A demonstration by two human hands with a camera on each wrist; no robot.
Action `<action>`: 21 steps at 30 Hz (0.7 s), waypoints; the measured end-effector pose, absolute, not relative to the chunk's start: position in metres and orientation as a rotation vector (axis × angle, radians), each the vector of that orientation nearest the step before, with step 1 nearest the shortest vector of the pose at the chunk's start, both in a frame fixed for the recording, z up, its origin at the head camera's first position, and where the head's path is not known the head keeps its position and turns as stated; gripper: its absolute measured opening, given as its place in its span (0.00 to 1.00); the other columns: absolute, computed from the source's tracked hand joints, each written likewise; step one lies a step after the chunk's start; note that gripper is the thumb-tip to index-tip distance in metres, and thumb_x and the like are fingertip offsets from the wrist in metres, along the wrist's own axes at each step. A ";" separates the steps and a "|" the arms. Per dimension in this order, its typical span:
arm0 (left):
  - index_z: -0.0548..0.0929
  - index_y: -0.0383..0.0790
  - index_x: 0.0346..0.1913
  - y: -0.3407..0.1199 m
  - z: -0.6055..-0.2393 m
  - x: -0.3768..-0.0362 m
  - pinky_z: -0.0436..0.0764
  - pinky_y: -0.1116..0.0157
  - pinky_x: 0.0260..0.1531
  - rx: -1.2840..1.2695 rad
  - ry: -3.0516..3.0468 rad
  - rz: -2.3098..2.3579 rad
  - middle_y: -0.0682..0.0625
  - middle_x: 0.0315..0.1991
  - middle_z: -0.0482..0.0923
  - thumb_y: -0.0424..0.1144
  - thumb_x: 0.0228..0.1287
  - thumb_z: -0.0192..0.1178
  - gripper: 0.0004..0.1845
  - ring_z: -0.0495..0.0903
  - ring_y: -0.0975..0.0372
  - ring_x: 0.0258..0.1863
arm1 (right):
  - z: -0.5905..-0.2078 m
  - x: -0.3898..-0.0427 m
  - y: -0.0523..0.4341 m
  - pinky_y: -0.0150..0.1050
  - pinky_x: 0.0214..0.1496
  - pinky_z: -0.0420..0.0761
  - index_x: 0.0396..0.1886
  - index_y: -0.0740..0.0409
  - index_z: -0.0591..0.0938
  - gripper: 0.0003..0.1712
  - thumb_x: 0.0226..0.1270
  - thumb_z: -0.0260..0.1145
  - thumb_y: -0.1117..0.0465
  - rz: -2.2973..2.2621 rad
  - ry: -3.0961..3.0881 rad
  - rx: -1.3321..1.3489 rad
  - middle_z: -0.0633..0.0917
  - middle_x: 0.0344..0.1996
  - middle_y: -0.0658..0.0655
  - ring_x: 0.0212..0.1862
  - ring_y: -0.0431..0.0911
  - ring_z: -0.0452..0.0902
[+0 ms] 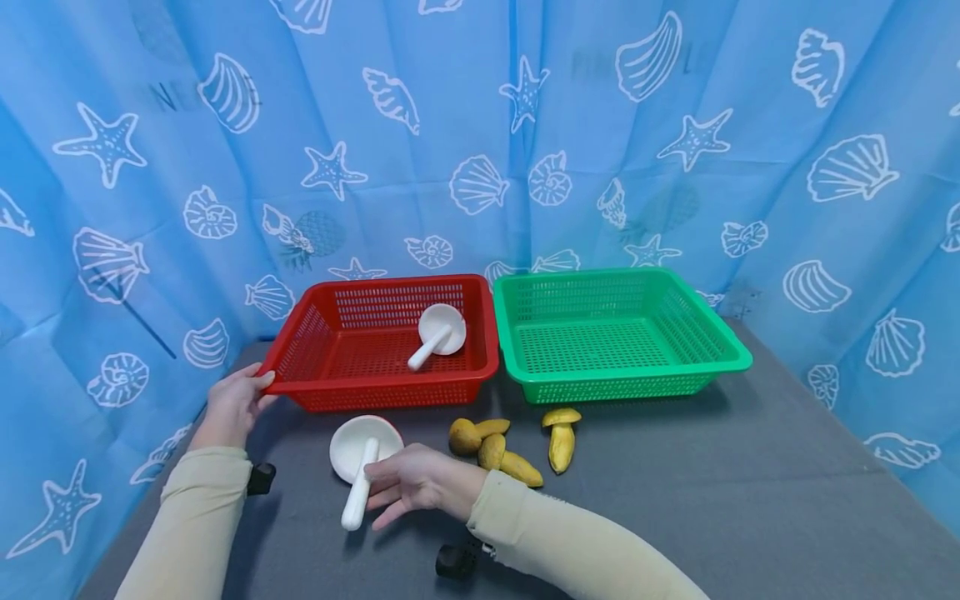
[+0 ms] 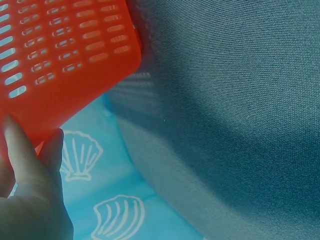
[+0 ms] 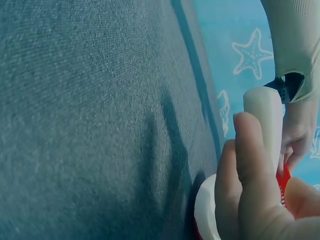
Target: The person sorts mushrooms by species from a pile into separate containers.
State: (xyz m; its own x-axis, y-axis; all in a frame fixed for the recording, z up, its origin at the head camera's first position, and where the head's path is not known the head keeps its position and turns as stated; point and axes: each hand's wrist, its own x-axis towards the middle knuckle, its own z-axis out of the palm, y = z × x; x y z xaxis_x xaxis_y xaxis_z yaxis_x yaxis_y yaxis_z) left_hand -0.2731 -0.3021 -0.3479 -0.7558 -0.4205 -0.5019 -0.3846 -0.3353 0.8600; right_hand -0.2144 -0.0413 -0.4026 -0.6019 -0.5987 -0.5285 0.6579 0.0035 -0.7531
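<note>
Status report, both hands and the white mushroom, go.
Left hand holds the red basket by its corner. Right hand closing on the white mushroom stem, on the table. Yellow mushrooms alongside, clear of it.

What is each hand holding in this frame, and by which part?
The right hand grips the white mushroom on the table by its stem. The left hand holds the red basket at its near left corner rim.
</note>
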 end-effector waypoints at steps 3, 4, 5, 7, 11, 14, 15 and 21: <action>0.57 0.52 0.76 -0.303 -0.348 -0.273 0.80 0.71 0.43 1.087 -1.799 -2.307 0.48 0.74 0.56 0.38 0.70 0.57 0.35 0.76 0.62 0.46 | -0.403 -0.213 -0.043 0.62 0.55 0.73 0.46 0.68 0.78 0.09 0.73 0.58 0.66 -1.761 1.371 0.072 0.85 0.40 0.65 0.49 0.58 0.82; 0.57 0.52 0.76 -0.303 -0.348 -0.273 0.80 0.71 0.43 1.087 -1.799 -2.307 0.48 0.74 0.56 0.38 0.70 0.57 0.35 0.76 0.62 0.46 | -0.404 -0.213 -0.043 0.61 0.56 0.73 0.46 0.67 0.79 0.08 0.73 0.58 0.67 -1.759 1.367 0.072 0.85 0.39 0.65 0.50 0.58 0.81; 0.57 0.52 0.76 -0.303 -0.347 -0.273 0.80 0.71 0.44 1.090 -1.799 -2.306 0.48 0.74 0.56 0.38 0.70 0.57 0.35 0.76 0.62 0.46 | -0.404 -0.213 -0.044 0.60 0.56 0.74 0.45 0.67 0.79 0.08 0.73 0.57 0.67 -1.758 1.367 0.069 0.85 0.39 0.66 0.50 0.58 0.81; 0.57 0.52 0.76 -0.303 -0.347 -0.272 0.80 0.71 0.43 1.092 -1.798 -2.307 0.49 0.75 0.55 0.38 0.70 0.57 0.35 0.76 0.62 0.48 | -0.404 -0.212 -0.045 0.59 0.56 0.74 0.45 0.67 0.78 0.08 0.73 0.58 0.66 -1.751 1.361 0.078 0.85 0.38 0.65 0.49 0.58 0.82; 0.57 0.53 0.76 -0.302 -0.346 -0.271 0.80 0.71 0.44 1.095 -1.795 -2.311 0.49 0.75 0.55 0.39 0.70 0.57 0.35 0.76 0.62 0.49 | -0.405 -0.211 -0.048 0.58 0.56 0.75 0.44 0.66 0.78 0.07 0.72 0.59 0.66 -1.746 1.347 0.107 0.84 0.36 0.64 0.40 0.53 0.84; 0.57 0.53 0.76 -0.303 -0.346 -0.271 0.80 0.71 0.44 1.091 -1.795 -2.313 0.49 0.74 0.55 0.39 0.70 0.58 0.35 0.76 0.62 0.48 | -0.408 -0.210 -0.050 0.58 0.56 0.75 0.44 0.66 0.78 0.06 0.71 0.59 0.67 -1.771 1.344 0.119 0.82 0.33 0.62 0.35 0.49 0.84; 0.57 0.53 0.76 -0.303 -0.346 -0.271 0.80 0.71 0.44 1.089 -1.795 -2.312 0.49 0.74 0.56 0.39 0.70 0.58 0.35 0.76 0.62 0.48 | -0.408 -0.209 -0.051 0.58 0.56 0.75 0.44 0.66 0.78 0.06 0.71 0.59 0.68 -1.781 1.348 0.118 0.82 0.32 0.62 0.34 0.49 0.84; 0.57 0.53 0.76 -0.304 -0.347 -0.272 0.80 0.71 0.44 1.083 -1.792 -2.317 0.49 0.74 0.56 0.38 0.69 0.58 0.35 0.77 0.64 0.42 | -0.407 -0.208 -0.049 0.59 0.55 0.75 0.48 0.65 0.76 0.09 0.71 0.59 0.68 -1.790 1.378 0.117 0.80 0.33 0.62 0.34 0.50 0.82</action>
State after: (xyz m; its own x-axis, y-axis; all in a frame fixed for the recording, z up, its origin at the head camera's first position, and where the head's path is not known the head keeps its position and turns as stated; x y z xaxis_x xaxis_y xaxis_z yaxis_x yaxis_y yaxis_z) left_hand -0.2720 -0.3037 -0.3470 -0.7593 -0.4113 -0.5042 -0.3846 -0.3414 0.8576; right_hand -0.2083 -0.0485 -0.4073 -0.6331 -0.5580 -0.5365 0.6615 -0.0299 -0.7494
